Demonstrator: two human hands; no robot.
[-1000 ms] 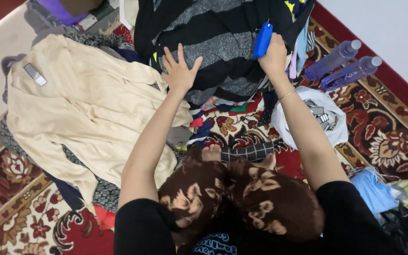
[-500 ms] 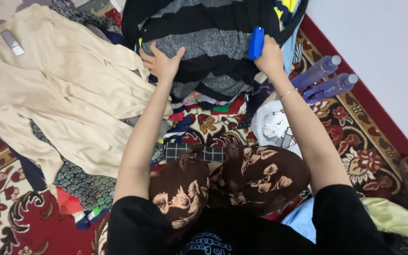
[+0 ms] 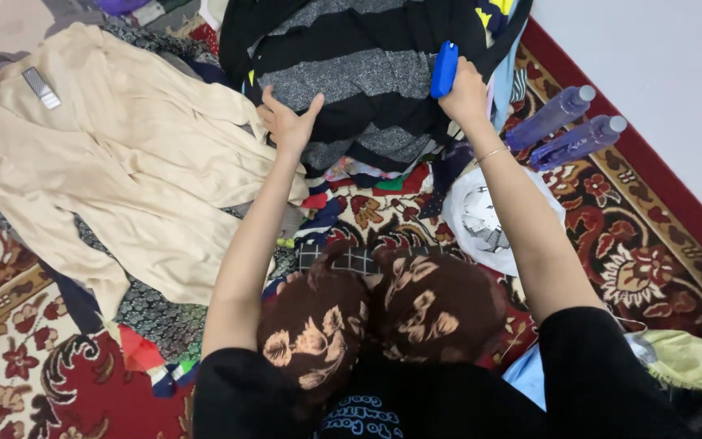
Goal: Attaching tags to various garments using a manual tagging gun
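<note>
Striped black-and-grey garment [image 3: 367, 73] lies on the clothes heap over the patterned carpet [image 3: 652, 236], ahead of our knees. We judge it could bunch or slide, since only our left hand [image 3: 290, 122] pins it, fingers spread flat. Our right hand [image 3: 465, 96] is closed around a blue handheld tool [image 3: 445, 69] pressed to the fabric.
</note>
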